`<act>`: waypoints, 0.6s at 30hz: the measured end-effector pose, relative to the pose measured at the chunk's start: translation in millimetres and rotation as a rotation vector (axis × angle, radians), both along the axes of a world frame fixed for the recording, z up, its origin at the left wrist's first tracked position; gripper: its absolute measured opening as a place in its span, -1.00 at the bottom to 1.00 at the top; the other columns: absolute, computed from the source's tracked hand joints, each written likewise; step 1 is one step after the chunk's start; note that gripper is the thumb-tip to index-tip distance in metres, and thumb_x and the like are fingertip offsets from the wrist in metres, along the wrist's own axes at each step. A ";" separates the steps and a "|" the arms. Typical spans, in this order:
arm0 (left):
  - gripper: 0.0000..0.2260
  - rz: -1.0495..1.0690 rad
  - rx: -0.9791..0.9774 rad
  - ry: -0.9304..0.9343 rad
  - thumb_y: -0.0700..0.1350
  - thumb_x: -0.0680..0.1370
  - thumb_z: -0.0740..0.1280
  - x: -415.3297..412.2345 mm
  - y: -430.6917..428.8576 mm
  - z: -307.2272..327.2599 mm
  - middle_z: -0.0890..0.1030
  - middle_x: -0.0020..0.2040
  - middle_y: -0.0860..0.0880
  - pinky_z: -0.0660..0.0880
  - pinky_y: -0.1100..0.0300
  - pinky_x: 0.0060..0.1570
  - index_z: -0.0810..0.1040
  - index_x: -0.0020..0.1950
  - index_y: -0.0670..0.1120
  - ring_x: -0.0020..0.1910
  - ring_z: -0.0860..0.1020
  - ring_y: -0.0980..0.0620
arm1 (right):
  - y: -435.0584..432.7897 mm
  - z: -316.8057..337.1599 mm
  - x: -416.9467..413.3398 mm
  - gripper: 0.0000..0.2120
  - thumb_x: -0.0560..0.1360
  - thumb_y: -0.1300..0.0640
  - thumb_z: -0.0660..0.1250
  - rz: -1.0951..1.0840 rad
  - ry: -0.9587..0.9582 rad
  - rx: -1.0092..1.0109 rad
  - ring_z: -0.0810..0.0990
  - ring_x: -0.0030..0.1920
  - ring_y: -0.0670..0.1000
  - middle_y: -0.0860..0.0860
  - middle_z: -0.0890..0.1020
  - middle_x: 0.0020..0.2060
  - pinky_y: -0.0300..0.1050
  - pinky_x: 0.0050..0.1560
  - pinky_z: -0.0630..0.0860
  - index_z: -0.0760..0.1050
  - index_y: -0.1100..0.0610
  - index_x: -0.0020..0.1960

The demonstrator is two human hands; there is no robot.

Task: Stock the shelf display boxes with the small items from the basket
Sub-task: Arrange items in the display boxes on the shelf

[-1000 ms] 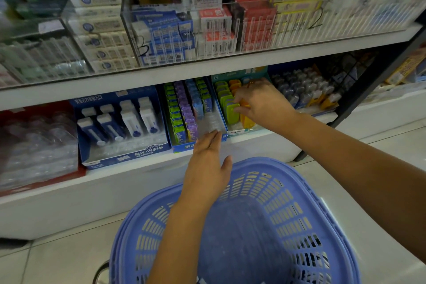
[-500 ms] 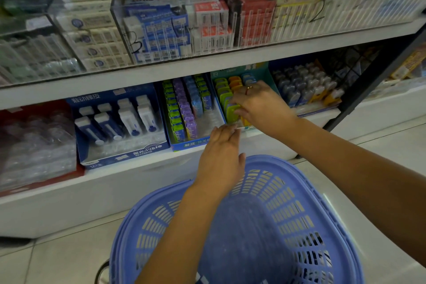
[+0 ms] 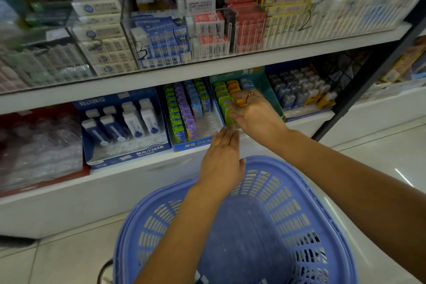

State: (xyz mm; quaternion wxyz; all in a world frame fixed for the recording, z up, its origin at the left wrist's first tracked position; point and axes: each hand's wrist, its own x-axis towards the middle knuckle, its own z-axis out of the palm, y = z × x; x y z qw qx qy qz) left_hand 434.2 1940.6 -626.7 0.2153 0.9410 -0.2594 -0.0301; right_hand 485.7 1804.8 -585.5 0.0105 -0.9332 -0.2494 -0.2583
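Basket (image 3: pixel 299 175): blue, on the floor under my arms, below the shelf (image 3: pixel 143 163).
Right grip (image 3: pixel 255 115): fingers curled, pinching an orange item (image 3: pixel 240 102) in the teal display box (image 3: pixel 265 86).
Left grip (image 3: pixel 221 161): flat, fingers straight, holding nothing, tips at the shelf edge.

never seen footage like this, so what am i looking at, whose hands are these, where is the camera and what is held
No machine here: a person wears one camera on the head, looking forward and down at their own two hands. The right hand pinches a small orange item over the teal display box on the lower shelf, beside rows of green items. The left hand is flat and holds nothing, fingertips near the shelf edge. Below them stands a blue basket.
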 end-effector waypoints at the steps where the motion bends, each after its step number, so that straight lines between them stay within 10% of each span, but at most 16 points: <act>1: -0.39 -0.010 0.010 0.006 -0.04 0.60 0.21 0.4 1.0 0.1 0.03 0.57 -0.09 -0.18 0.16 0.50 0.01 0.55 -0.15 0.55 -0.05 -0.01 | -0.3 0.4 1.6 -0.88 0.27 0.28 0.45 -0.016 0.054 0.032 0.68 -0.14 0.24 0.29 0.68 -0.16 -0.01 -0.15 0.65 0.68 0.29 -0.21; 7: -0.40 -0.043 0.020 0.071 -0.04 0.61 0.21 5.5 5.4 -0.2 0.00 0.57 -0.06 -0.16 0.17 0.50 0.01 0.56 -0.14 0.55 -0.08 0.02 | -7.8 0.8 11.0 -0.77 0.56 0.22 0.26 -0.077 0.403 0.295 0.55 0.25 0.05 0.11 0.60 0.20 -0.08 0.33 0.42 0.62 0.25 0.13; 14: -0.43 -0.074 0.010 0.142 -0.07 0.61 0.20 5.3 8.6 8.4 0.03 0.57 -0.06 -0.06 0.16 0.50 0.05 0.55 -0.13 0.55 -0.05 0.01 | -11.9 20.4 14.8 -0.77 0.57 0.20 0.25 -0.116 0.626 0.329 0.48 0.22 -0.20 0.08 0.63 0.16 -0.62 0.16 0.21 0.64 0.29 0.02; 18: -0.71 0.052 -0.208 0.014 -0.15 0.57 0.23 -20.2 24.8 -4.4 0.53 0.29 -0.13 0.37 0.10 0.26 0.51 0.28 -0.15 0.27 0.47 -0.10 | -2.6 26.3 -9.0 -0.71 0.61 0.16 0.18 -0.049 0.552 0.254 0.55 0.16 0.07 0.21 0.64 0.07 -0.15 0.18 0.40 0.62 0.31 0.01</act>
